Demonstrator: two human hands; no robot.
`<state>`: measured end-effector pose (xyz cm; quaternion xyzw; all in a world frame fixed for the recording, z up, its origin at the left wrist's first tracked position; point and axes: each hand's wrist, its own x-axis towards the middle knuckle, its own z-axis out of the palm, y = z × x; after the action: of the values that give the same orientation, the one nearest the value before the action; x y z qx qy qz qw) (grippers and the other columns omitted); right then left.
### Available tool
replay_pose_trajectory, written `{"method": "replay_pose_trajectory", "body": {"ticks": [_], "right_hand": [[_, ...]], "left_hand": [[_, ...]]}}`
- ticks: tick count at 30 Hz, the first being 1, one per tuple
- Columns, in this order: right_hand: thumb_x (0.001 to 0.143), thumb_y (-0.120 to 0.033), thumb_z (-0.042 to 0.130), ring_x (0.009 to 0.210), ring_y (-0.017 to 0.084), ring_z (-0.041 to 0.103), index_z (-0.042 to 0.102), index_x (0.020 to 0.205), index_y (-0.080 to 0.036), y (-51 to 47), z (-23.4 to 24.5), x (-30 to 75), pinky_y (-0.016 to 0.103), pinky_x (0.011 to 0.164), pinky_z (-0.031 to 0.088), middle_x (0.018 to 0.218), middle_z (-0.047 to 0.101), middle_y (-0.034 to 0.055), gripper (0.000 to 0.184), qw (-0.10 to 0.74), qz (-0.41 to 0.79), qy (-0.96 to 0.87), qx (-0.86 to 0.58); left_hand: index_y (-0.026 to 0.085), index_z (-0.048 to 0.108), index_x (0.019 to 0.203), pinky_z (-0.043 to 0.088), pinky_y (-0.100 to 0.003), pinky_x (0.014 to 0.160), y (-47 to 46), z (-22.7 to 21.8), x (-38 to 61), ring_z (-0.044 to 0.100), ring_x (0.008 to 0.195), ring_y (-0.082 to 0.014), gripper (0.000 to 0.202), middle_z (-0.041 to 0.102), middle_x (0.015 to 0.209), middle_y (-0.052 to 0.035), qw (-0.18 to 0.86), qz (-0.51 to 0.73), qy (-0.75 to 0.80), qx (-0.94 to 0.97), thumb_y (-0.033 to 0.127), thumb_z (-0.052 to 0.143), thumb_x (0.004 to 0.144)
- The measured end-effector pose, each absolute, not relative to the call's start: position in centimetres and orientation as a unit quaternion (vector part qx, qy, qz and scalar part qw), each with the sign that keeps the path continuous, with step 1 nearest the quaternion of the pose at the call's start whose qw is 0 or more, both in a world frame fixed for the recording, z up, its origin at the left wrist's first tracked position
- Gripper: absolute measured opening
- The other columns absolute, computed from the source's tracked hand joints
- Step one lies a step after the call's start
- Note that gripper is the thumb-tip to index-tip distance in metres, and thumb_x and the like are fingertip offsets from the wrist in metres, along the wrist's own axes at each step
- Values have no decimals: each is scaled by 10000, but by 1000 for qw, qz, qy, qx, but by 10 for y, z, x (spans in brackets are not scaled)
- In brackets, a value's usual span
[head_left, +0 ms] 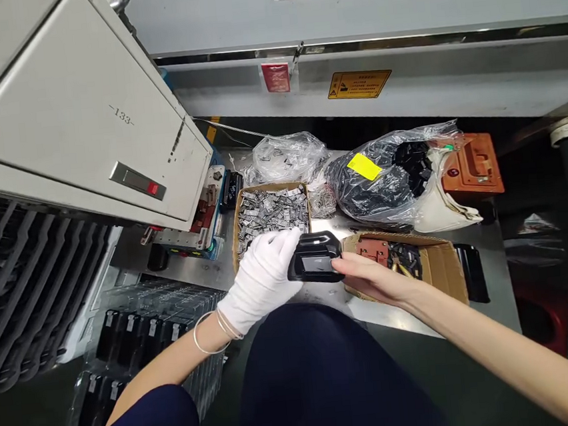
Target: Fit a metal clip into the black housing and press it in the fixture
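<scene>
- The black plastic part [314, 257] lies crosswise between both hands.
- The gloved left hand [263, 278] curls around its left end.
- The bare right hand [370, 277] pinches its right edge.

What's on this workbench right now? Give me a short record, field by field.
left hand: gloved left hand holds black part
right hand: bare right hand holds the same part
behind: box of metal clips
right: open carton with dark pieces
back: bag of black parts, clear bag
lower left: trays of black parts
upper left: grey cabinet
</scene>
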<state>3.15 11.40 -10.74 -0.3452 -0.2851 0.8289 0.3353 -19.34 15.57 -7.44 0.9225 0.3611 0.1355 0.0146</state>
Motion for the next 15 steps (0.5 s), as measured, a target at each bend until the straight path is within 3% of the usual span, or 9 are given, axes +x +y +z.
{"method": "replay_pose_trajectory", "body": {"ticks": [3,11,13,15], "right_hand": [[709,-788,893,1040,291,665,742,776,-250,108,-114,28,452,1108,479,969,745,52,563,337,839,-251,-344],[788,-748,868,1235,346,639,824,938,-230,96,-125,23,530,1228,377,1108,775,108,542,369,825,-227,-363],[793,-764,852,1233,359,653,827,955,-218,91,-128,18,543,1215,408,1112,777,123,570,379,825,-214,-359],[822,-791,801,1254,360,650,827,1021,-209,84,-130,13,543,1218,418,1128,776,132,615,395,823,-198,-358]], "left_hand": [[91,453,1466,614,-414,961,153,-72,-193,664,1104,-299,711,702,1286,-157,23,126,362,923,180,711,809],[125,546,1325,625,-441,886,158,-64,-187,693,1004,-292,473,723,1177,-119,98,28,362,927,260,711,903],[95,515,1386,598,-531,1027,163,-60,-184,696,1105,-329,648,714,1241,-153,113,-17,344,932,323,815,858],[44,393,1518,433,-689,1213,169,-46,-188,588,1365,-431,1034,615,1455,-250,98,-47,300,948,401,959,730]]}}
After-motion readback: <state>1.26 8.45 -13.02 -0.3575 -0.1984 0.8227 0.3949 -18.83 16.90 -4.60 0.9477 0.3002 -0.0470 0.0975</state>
